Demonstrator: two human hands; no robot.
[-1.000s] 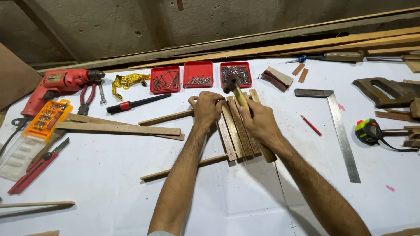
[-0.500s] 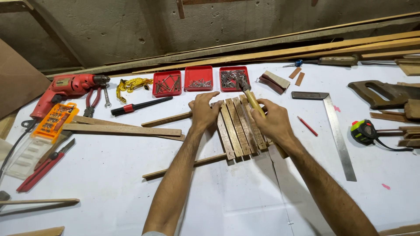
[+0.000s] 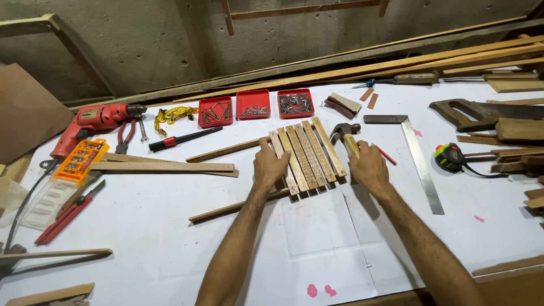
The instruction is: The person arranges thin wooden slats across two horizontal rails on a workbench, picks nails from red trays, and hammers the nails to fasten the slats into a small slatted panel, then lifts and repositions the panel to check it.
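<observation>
Several narrow wooden slats (image 3: 309,153) lie side by side across two thin cross strips (image 3: 226,208) on the white-covered workbench (image 3: 170,243). My left hand (image 3: 269,164) presses on the left edge of the slat row. A hammer (image 3: 344,136) with a wooden handle is gripped in my right hand (image 3: 367,167), just right of the slats, its steel head pointing away from me.
Three red trays of nails and screws (image 3: 255,105) sit behind the slats. A red drill (image 3: 93,122), pliers, an orange bit case (image 3: 81,157) and long wood strips (image 3: 164,166) lie left. A steel square (image 3: 416,156), tape measure (image 3: 450,156) and hand saw (image 3: 481,113) lie right.
My hands have slid apart off the top of the slats to their sides, uncovering the row. The hammer in my right hand moved right, off the slats.
</observation>
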